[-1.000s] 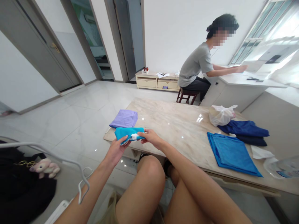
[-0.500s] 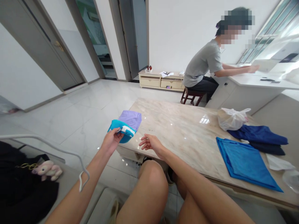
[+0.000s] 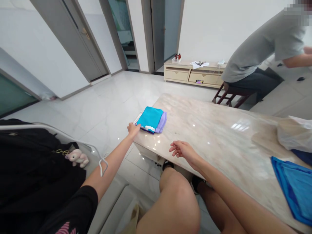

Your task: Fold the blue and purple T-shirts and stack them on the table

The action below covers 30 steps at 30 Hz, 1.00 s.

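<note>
A folded teal cloth (image 3: 149,117) lies flat on top of a folded purple cloth (image 3: 162,122) at the far left corner of the marble table (image 3: 207,130). My left hand (image 3: 133,129) is stretched out to the near left corner of the teal cloth, with its fingers gathered on the cloth's edge. My right hand (image 3: 181,150) hovers over the table's near edge, empty, with its fingers loosely apart. My bare knees are below it.
A blue cloth (image 3: 294,188) and a plastic bag (image 3: 292,133) lie at the table's right end. Another person in a grey shirt (image 3: 258,48) sits on a stool (image 3: 229,94) beyond the table. A black bag with a pink plush toy (image 3: 75,157) is on my left. A low cabinet (image 3: 190,74) stands by the wall.
My left hand has carried the teal cloth from in front of me onto the purple cloth. My right hand let go of it and stayed by the table edge. The view swung left.
</note>
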{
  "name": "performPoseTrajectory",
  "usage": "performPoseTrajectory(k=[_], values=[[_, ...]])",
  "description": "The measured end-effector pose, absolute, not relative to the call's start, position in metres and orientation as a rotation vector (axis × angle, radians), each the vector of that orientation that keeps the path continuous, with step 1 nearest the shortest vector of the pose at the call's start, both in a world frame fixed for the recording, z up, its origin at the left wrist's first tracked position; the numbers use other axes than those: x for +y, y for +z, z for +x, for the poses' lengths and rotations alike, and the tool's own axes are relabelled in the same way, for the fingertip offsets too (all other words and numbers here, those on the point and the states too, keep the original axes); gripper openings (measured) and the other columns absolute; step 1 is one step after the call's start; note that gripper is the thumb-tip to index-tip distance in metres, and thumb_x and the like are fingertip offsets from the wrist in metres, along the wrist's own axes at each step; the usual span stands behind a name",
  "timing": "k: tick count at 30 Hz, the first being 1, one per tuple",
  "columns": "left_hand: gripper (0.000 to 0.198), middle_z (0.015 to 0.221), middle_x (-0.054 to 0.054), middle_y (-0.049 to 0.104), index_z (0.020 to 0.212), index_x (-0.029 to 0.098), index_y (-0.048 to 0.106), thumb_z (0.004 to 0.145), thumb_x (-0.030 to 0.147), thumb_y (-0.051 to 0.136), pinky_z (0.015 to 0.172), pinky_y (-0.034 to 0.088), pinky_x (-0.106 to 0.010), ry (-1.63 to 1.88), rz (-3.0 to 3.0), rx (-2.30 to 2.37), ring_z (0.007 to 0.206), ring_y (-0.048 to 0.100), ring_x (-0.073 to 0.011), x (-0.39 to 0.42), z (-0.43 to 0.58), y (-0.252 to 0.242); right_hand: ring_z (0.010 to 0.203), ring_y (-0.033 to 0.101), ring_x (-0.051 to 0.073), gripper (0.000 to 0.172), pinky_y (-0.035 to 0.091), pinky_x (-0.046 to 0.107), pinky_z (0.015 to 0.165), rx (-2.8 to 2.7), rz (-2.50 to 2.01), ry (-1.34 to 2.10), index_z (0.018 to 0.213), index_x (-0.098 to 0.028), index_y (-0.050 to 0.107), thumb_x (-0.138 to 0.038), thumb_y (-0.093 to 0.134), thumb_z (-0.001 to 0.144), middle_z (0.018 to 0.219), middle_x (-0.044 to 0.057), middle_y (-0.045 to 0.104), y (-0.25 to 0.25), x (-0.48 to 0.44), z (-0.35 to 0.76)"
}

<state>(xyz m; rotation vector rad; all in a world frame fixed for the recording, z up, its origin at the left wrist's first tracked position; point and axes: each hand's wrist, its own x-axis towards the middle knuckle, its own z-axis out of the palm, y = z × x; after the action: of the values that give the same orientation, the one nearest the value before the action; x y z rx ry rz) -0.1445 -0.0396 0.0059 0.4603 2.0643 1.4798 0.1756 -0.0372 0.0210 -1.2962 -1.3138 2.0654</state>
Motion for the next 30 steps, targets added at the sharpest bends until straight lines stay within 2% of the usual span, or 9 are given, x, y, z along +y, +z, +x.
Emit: performPoseTrajectory(k=[3,7,12,15,16,18,21,25,30], values=[[0.056,0.164,-0.019,0.052,0.150,0.019,0.059,0.095,0.021,0.067,0.127,0.039,-0.048,1.313,0.935,2.358,0.157,0.044,-0.0329,-0.033,-0.146,-0.006,0.060,0.068,0.012,0.020,0.045,0.023,0.056,-1.450,-1.339,2.040,0.088,-0.019,0.070,-0.027,0.057,0.100,0.082,0.007,0.081,0.014,-0.031,0.173],[0.055,0.169,-0.015,0.054,0.161,0.021,0.056,0.112,0.038,0.042,0.134,0.031,-0.052,0.760,1.855,2.450,0.157,0.046,-0.0321,0.021,-0.140,-0.002,0.061,0.071,0.013,0.016,0.046,0.024,0.057,-1.590,-1.309,2.044,0.089,-0.019,0.069,-0.028,0.060,0.100,0.082,0.006,0.081,0.004,-0.018,0.170],[0.064,0.184,-0.016,0.031,0.170,0.018,0.048,0.112,0.043,0.036,0.137,0.013,-0.067,0.239,1.877,2.458,0.170,0.024,-0.0410,0.074,-0.117,-0.018,0.066,0.074,0.016,0.022,0.050,0.026,0.062,-1.692,-1.310,2.141,0.100,-0.019,0.070,-0.038,0.059,0.105,0.088,0.008,0.083,-0.016,0.002,0.178],[0.066,0.183,-0.020,0.030,0.171,0.014,0.046,0.109,0.037,0.044,0.135,0.010,-0.073,0.130,1.871,2.399,0.171,0.022,-0.0456,0.062,-0.075,-0.003,0.074,0.076,0.017,0.022,0.052,0.026,0.066,-1.829,-1.371,2.058,0.100,-0.018,0.070,-0.036,0.059,0.107,0.094,0.010,0.084,-0.015,0.013,0.187],[0.066,0.182,-0.021,0.034,0.169,0.013,0.049,0.107,0.036,0.049,0.135,0.011,-0.073,0.163,1.936,2.342,0.170,0.025,-0.0457,0.048,-0.056,0.010,0.077,0.077,0.018,0.021,0.053,0.026,0.068,-1.892,-1.380,2.013,0.098,-0.018,0.070,-0.033,0.059,0.107,0.095,0.011,0.084,-0.011,0.017,0.190],[0.059,0.170,-0.019,0.054,0.160,0.015,0.060,0.109,0.042,0.051,0.135,0.028,-0.057,0.274,2.092,2.001,0.160,0.047,-0.0376,0.002,-0.013,0.042,0.079,0.076,0.019,0.018,0.052,0.027,0.070,-2.046,-1.418,1.841,0.093,-0.018,0.071,-0.027,0.061,0.105,0.094,0.011,0.084,0.006,0.027,0.198],[0.051,0.130,-0.009,0.082,0.129,0.026,0.079,0.114,0.055,0.040,0.108,0.057,-0.040,0.436,1.934,1.661,0.121,0.076,-0.0276,-0.096,0.045,0.080,0.082,0.075,0.021,0.016,0.051,0.028,0.080,-2.165,-1.573,1.316,0.084,-0.016,0.073,-0.016,0.067,0.099,0.088,0.012,0.082,0.045,0.037,0.215],[0.034,0.114,-0.009,0.084,0.107,0.029,0.082,0.108,0.044,0.052,0.101,0.062,-0.048,0.697,2.005,1.678,0.110,0.077,-0.0305,-0.208,0.092,0.075,0.104,0.073,0.022,0.020,0.048,0.031,0.097,-2.014,-1.660,0.864,0.102,-0.012,0.075,-0.021,0.059,0.107,0.104,0.016,0.081,0.094,0.018,0.236],[0.039,0.141,-0.011,0.076,0.135,0.032,0.078,0.102,0.029,0.056,0.111,0.061,-0.059,1.028,2.248,1.760,0.133,0.070,-0.0353,-0.251,0.100,0.039,0.106,0.074,0.021,0.030,0.055,0.034,0.101,-1.817,-1.587,0.714,0.135,-0.018,0.067,-0.032,0.056,0.110,0.114,0.012,0.080,0.097,-0.088,0.270]])
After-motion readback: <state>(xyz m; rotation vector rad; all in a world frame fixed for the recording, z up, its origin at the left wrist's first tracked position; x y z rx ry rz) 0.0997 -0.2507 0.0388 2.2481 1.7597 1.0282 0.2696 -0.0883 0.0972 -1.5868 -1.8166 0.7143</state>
